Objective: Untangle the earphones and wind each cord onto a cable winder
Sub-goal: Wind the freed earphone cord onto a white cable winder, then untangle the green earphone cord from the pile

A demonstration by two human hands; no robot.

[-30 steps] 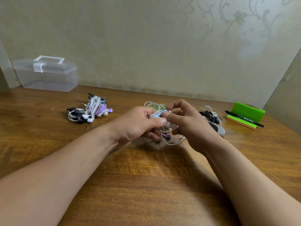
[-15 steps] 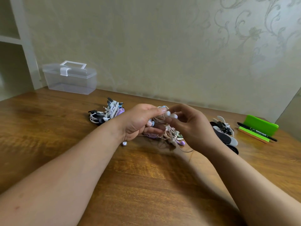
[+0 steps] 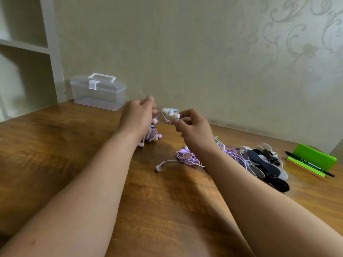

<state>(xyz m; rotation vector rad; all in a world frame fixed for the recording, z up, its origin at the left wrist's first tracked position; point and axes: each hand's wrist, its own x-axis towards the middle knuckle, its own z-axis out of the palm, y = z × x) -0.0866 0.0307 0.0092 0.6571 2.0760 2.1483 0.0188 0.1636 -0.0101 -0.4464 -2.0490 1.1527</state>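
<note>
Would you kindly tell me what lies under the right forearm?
A purple earphone cord tangle lies on the table beneath it, showing on both sides; the middle stretch is covered.

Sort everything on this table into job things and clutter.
Job: white earphone tangle pinched between left hand and right hand; purple earphone cords; earphone pile behind left wrist; cable winders.
Lying about: clear lidded box; green stand; black pen.
</note>
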